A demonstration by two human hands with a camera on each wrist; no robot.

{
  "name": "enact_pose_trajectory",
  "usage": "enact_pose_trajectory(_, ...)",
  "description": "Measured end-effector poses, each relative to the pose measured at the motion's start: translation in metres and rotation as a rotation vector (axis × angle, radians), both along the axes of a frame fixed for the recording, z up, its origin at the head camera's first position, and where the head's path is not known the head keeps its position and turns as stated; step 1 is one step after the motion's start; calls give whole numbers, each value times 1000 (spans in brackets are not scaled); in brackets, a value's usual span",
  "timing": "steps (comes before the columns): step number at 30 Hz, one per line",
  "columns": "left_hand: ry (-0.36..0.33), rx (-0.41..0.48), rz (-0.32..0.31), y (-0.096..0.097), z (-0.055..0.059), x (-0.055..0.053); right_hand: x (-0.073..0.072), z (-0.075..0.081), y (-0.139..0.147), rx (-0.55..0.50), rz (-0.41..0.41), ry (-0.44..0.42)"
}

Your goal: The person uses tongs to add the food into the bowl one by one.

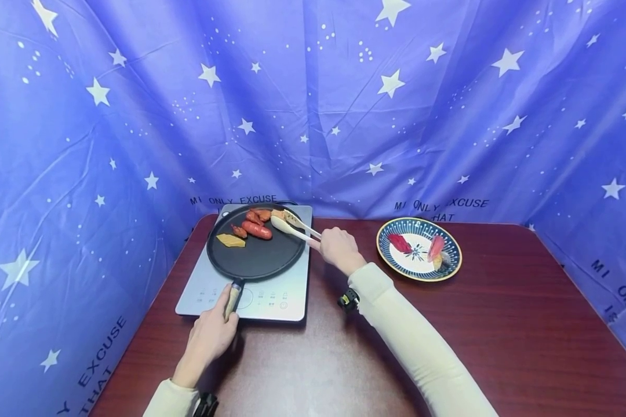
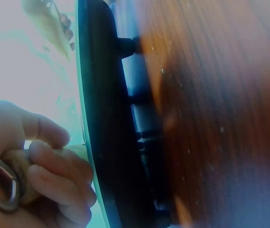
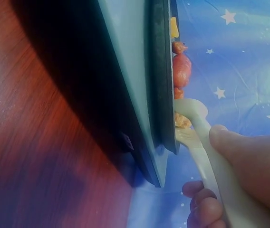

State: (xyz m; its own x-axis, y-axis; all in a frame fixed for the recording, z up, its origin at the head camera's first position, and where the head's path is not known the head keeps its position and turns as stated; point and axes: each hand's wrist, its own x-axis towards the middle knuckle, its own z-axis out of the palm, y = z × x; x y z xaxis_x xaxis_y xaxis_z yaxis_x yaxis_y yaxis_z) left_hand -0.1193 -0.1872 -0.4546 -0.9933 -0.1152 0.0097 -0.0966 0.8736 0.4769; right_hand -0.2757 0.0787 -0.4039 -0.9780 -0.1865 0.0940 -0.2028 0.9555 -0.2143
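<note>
Pale tongs (image 1: 294, 231) are reaching over the far right edge of a black pan (image 1: 253, 260), their two tips flanking a golden-brown morsel (image 1: 278, 214); whether they are pinching it, the views are not revealing. A person's right hand (image 1: 340, 250) is gripping the tongs, its thumb pressing along one arm and its curled fingers (image 3: 206, 209) bearing on the other, a hold probably giving control over how far the tips are spreading. The left hand (image 1: 213, 331) is wrapping its fingers around the pan's handle (image 1: 233, 301), likely bracing the pan against any push from the tongs. That handle is pointing toward the person, presumably for easy reach.

The pan is sitting on a silvery cooktop (image 1: 193, 289) at the left of a dark red desk (image 1: 527, 324), leaving the control marks (image 1: 271, 296) showing along the near side. A plump red sausage (image 1: 257, 230), a small reddish-brown piece (image 1: 239, 231) and a yellow slice (image 1: 230, 240) are lying across the pan's far and left parts.

Apart from the cooktop, to its right, a blue-rimmed plate (image 1: 419, 273) is holding a crimson piece (image 1: 399, 243) and a pink one (image 1: 436, 246), its spot probably suiting the right hand's reach.
</note>
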Motion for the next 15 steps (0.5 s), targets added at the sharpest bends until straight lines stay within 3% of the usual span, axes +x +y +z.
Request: enact_pose_trajectory(15, -7, 1, 1, 1, 2, 0, 5, 0, 4, 0, 6, -18)
